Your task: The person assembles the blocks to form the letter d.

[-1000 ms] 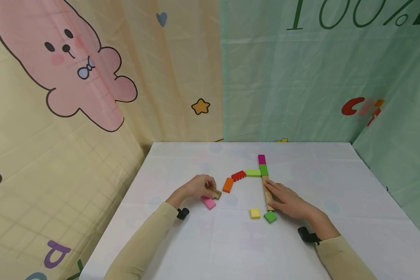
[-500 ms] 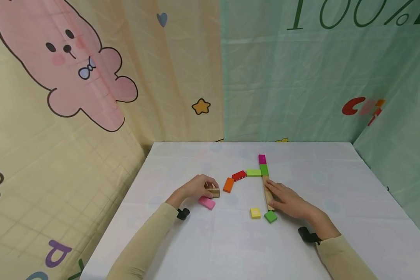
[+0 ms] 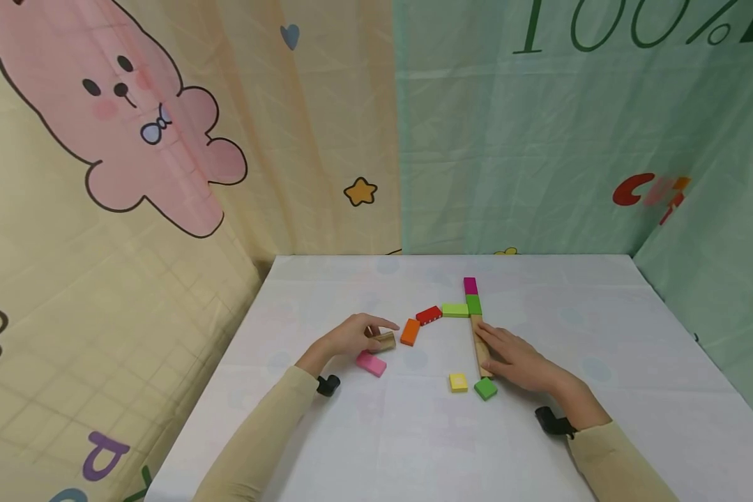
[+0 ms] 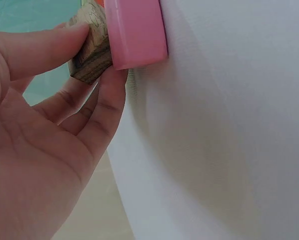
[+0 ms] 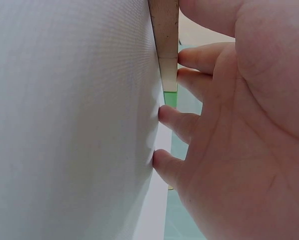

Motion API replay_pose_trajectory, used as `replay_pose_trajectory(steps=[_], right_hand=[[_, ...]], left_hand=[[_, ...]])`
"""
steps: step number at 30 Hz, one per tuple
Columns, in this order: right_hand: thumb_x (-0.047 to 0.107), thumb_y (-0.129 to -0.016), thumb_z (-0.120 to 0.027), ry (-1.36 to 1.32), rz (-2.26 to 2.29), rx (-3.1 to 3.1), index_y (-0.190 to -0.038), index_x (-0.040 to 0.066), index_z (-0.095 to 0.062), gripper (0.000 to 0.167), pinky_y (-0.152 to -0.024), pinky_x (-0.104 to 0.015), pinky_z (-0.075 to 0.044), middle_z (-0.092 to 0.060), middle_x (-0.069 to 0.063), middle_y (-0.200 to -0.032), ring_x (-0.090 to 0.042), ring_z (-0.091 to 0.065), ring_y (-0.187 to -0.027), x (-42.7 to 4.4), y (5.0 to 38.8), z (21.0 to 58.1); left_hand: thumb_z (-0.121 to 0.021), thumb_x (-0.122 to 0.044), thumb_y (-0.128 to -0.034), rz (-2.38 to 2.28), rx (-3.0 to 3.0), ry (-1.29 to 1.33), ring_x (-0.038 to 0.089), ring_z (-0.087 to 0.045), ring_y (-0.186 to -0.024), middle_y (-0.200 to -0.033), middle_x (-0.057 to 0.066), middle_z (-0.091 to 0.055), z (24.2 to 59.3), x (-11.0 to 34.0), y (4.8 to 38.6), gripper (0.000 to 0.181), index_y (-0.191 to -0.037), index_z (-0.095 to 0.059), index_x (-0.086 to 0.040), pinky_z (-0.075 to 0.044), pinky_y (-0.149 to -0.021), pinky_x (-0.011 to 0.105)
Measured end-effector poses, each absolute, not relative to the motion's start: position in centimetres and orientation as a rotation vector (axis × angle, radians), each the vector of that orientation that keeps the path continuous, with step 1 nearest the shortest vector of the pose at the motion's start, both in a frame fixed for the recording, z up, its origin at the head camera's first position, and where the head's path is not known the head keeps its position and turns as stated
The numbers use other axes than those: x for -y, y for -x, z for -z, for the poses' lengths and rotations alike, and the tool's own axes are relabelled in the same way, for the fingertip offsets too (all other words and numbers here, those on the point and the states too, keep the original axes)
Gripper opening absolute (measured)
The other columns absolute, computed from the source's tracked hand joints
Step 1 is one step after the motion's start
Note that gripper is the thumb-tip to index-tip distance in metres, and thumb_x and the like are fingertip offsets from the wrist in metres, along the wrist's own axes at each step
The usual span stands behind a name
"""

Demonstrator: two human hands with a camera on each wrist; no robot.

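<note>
Left of centre on the table, my left hand [image 3: 350,335] holds a brown wood-grained block [image 3: 385,341] between thumb and fingers, its index finger stretched forward in the head view. In the left wrist view, the thumb lies against this brown block [image 4: 92,45], and a pink block [image 4: 137,35] is close beside it. My right hand [image 3: 519,359] rests with extended fingers along a row of pale wooden blocks [image 3: 479,348]. Fingertips touch the side of the pale wood [image 5: 167,35] in the right wrist view; two other fingertips meet the white cloth.
From the orange block [image 3: 410,332], a red block [image 3: 429,315] and a light green block [image 3: 455,310] lead to a green block [image 3: 473,305] topped by a magenta block [image 3: 470,286]. A yellow block [image 3: 458,382] and another green block [image 3: 486,388] lie nearer on the white table [image 3: 389,446].
The brown block has turned in my left hand, and the index finger has straightened away from it. The pink block has shifted slightly left and turned. My right hand stays in place.
</note>
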State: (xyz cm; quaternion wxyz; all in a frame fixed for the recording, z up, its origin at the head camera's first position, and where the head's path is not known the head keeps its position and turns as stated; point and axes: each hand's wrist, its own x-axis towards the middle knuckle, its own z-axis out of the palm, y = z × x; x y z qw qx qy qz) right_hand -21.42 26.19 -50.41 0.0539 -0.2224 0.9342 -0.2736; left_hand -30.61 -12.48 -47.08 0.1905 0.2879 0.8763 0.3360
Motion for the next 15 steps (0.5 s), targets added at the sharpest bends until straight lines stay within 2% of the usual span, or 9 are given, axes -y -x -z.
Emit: replay_pose_trajectory(steps=[9, 15], right_hand=[[0.036, -0.101, -0.06, 0.692, 0.842, -2.841, -0.16, 0.007, -0.026, 0.074, -0.111, -0.07, -0.019, -0.021, -0.014, -0.165, -0.045, -0.021, -0.147, -26.22, 21.47, 50.48], [0.035, -0.101, -0.06, 0.695, 0.833, -2.843, -0.16, 0.007, -0.025, 0.074, -0.111, -0.069, -0.02, -0.021, -0.015, -0.165, -0.045, -0.022, -0.147, -26.21, 21.46, 50.47]], left_hand=[[-0.069, -0.004, -0.0929, -1.002, -2.47, -0.831, 0.022, -0.057, -0.092, -0.102, 0.002, -0.063, 46.98, 12.31, 30.37, 0.038, -0.126, -0.071, -0.023, -0.05, -0.076, 0.033], [-0.07, -0.009, -0.0935, -1.038, -2.466, -0.813, 0.022, -0.056, -0.092, -0.101, 0.003, -0.063, 47.25, 12.1, 30.12, 0.035, -0.125, -0.071, -0.024, -0.05, -0.075, 0.033]])
